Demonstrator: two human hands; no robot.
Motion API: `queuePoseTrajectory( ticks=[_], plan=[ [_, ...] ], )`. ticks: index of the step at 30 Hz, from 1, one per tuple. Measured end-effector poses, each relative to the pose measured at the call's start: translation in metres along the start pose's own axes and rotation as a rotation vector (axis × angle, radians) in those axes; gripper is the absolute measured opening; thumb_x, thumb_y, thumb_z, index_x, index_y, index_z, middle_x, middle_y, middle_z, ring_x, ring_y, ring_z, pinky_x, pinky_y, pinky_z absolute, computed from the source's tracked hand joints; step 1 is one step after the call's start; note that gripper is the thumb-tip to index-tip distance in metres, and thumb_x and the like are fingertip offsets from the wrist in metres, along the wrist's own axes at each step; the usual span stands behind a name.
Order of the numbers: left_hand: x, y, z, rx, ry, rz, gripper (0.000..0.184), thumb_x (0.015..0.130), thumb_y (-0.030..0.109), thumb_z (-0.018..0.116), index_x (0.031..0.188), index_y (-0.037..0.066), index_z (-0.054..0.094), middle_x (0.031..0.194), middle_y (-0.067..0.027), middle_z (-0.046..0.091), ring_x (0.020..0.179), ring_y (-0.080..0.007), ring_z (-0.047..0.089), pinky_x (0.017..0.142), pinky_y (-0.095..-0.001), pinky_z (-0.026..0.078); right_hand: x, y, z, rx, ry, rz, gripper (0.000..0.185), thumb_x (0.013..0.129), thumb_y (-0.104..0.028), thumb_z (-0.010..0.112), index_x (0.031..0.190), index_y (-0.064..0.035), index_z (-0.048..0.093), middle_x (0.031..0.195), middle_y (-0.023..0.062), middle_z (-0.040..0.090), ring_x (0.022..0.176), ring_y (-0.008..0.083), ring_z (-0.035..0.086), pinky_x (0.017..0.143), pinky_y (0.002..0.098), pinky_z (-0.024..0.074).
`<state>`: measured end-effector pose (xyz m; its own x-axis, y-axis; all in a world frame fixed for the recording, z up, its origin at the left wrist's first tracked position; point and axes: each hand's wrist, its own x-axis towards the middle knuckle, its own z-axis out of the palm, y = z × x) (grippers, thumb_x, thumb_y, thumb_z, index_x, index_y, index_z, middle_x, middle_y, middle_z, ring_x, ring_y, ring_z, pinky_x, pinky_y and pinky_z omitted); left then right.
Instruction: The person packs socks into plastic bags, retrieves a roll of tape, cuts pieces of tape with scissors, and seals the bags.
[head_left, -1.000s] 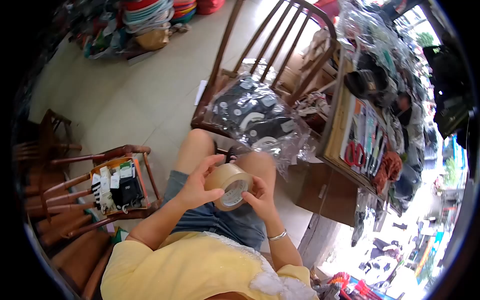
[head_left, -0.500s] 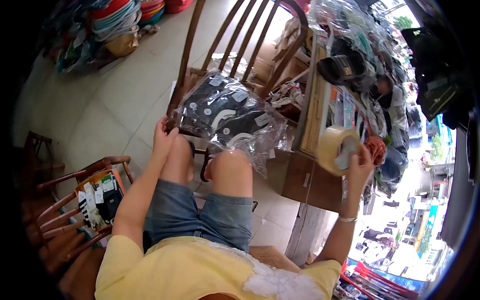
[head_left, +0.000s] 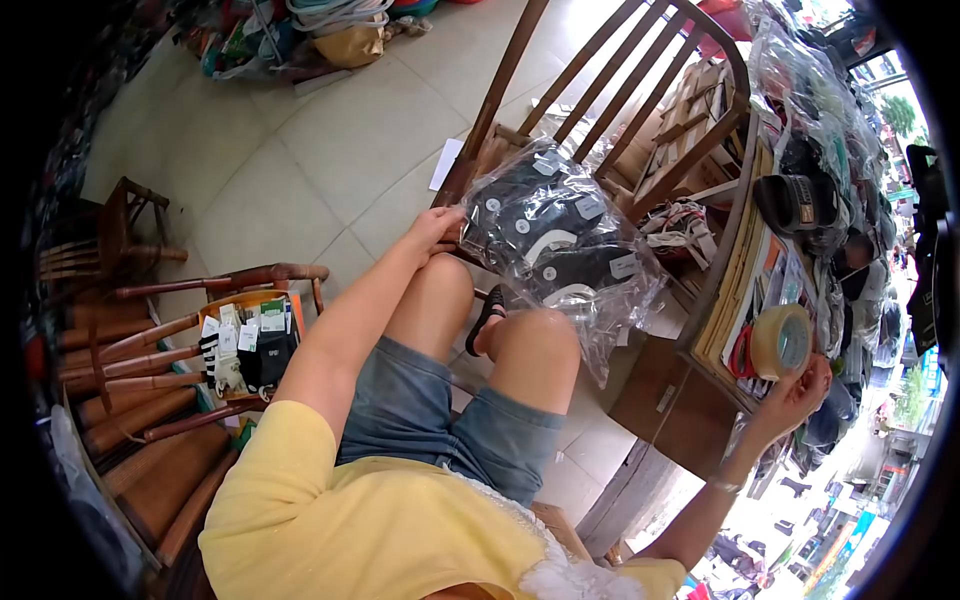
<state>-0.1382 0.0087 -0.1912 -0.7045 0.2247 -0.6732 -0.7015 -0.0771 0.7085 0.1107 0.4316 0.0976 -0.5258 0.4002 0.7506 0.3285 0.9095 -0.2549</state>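
Observation:
A clear plastic bag (head_left: 560, 235) holding black flat items with white curved bands and small labels lies on the seat of a wooden chair (head_left: 487, 110) before my knees. My left hand (head_left: 437, 230) is at the bag's left edge, fingers closed on the plastic by the seat corner. On the right, a roll of packing tape (head_left: 768, 342) stands at the edge of a wooden table (head_left: 655, 395). My right hand (head_left: 795, 398) is curled at the roll's lower right rim, thumb and fingers against it.
Papers and a dark strapped item (head_left: 797, 203) lie on the table among plastic-wrapped goods (head_left: 815, 110). At left, a bamboo chair (head_left: 150, 345) carries a box of labelled dark and white items (head_left: 250, 345). Several bundled goods (head_left: 345, 40) rest on the tiled floor behind.
My right hand has lowered the tape roll from the air to the table edge. My left hand stays by the bag's left side. The whole view has shifted with my head.

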Motion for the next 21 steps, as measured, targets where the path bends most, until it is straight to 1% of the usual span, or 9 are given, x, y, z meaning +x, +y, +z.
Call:
queuePoseTrajectory(
  ticks=[3,5,8,10,11,13,15,17,21],
  plan=[
    [0.004,0.002,0.001,-0.035,-0.035,-0.028,0.025,0.084,0.031,0.065,0.099,0.013,0.057,0.085,-0.001,0.06,0.076,-0.0143,0.057,0.073,-0.0363,0.048,-0.072,-0.062,0.011,0.34,-0.273,-0.337,0.019,0.077,0.002,0.06,0.096,-0.002,0.061,0.097,0.0093,0.062,0.093,0.0248,0.058,0.081,0.0365,0.0458],
    [0.014,-0.003,0.0,-0.014,-0.032,0.037,0.017,0.085,0.029,0.061,0.091,0.014,0.056,0.084,0.0008,0.059,0.074,-0.0136,0.057,0.069,-0.0358,0.048,-0.117,-0.105,0.025,0.475,-0.737,-0.173,0.022,0.075,-0.003,0.064,0.097,-0.0059,0.063,0.099,0.0117,0.06,0.095,0.0283,0.057,0.081,0.0344,0.046],
    [0.011,0.007,0.002,-0.085,0.023,0.031,0.012,0.086,0.024,0.056,0.089,0.013,0.055,0.082,0.0011,0.059,0.078,-0.0127,0.056,0.067,-0.0349,0.047,-0.196,-0.072,0.079,0.407,-0.722,-0.005,0.026,0.079,-0.009,0.065,0.104,-0.006,0.061,0.109,0.0114,0.058,0.101,0.0261,0.054,0.083,0.0344,0.0455],
    [0.016,0.005,0.004,-0.116,0.028,0.073,0.01,0.086,0.022,0.054,0.089,0.013,0.055,0.083,0.0009,0.059,0.08,-0.0127,0.056,0.066,-0.0344,0.047,-0.226,-0.039,0.115,0.624,-0.629,1.107,0.024,0.085,-0.015,0.061,0.107,-0.0051,0.059,0.115,0.0106,0.057,0.107,0.0263,0.053,0.089,0.0348,0.0444],
    [0.017,0.003,0.006,-0.144,0.031,0.106,0.009,0.085,0.02,0.053,0.088,0.013,0.055,0.083,0.0008,0.059,0.083,-0.0127,0.056,0.064,-0.0338,0.047,-0.232,-0.025,0.127,0.632,-0.627,1.106,0.024,0.085,-0.015,0.061,0.107,-0.0051,0.059,0.115,0.0106,0.057,0.107,0.0263,0.053,0.089,0.0348,0.0444],
    [0.011,0.008,0.011,-0.195,0.025,0.162,0.01,0.086,0.021,0.053,0.09,0.012,0.055,0.086,0.0,0.059,0.086,-0.0135,0.056,0.065,-0.0354,0.048,-0.234,-0.005,0.143,1.354,-0.811,1.752,0.019,0.089,-0.018,0.057,0.105,-0.0069,0.057,0.107,0.008,0.06,0.099,0.0231,0.056,0.084,0.0347,0.047],
    [0.0,0.019,0.014,-0.25,0.016,0.217,0.011,0.086,0.021,0.053,0.091,0.011,0.055,0.089,-0.0008,0.059,0.089,-0.0143,0.056,0.066,-0.037,0.049,-0.219,-0.013,0.153,1.325,-0.749,1.754,0.013,0.09,-0.016,0.056,0.101,-0.0083,0.056,0.091,0.0052,0.061,0.081,0.0176,0.058,0.071,0.0302,0.0488],
    [-0.014,0.032,0.013,-0.389,-0.026,0.238,0.015,0.086,0.022,0.053,0.095,0.009,0.054,0.095,-0.0026,0.059,0.091,-0.0166,0.057,0.071,-0.0414,0.051,-0.204,-0.016,0.157,1.292,-0.741,1.367,0.012,0.089,-0.015,0.057,0.1,-0.0081,0.058,0.079,0.0013,0.059,0.068,0.0127,0.055,0.06,0.0249,0.046],
    [-0.055,0.071,-0.002,-0.472,-0.104,0.366,0.014,0.09,0.021,0.051,0.097,0.009,0.055,0.097,-0.0049,0.059,0.092,-0.0182,0.057,0.076,-0.0432,0.052,-0.158,-0.042,0.121,1.485,-0.659,1.512,0.011,0.088,-0.014,0.059,0.098,-0.009,0.06,0.075,-0.0016,0.057,0.064,0.0099,0.054,0.056,0.0229,0.0435]
  ],
)
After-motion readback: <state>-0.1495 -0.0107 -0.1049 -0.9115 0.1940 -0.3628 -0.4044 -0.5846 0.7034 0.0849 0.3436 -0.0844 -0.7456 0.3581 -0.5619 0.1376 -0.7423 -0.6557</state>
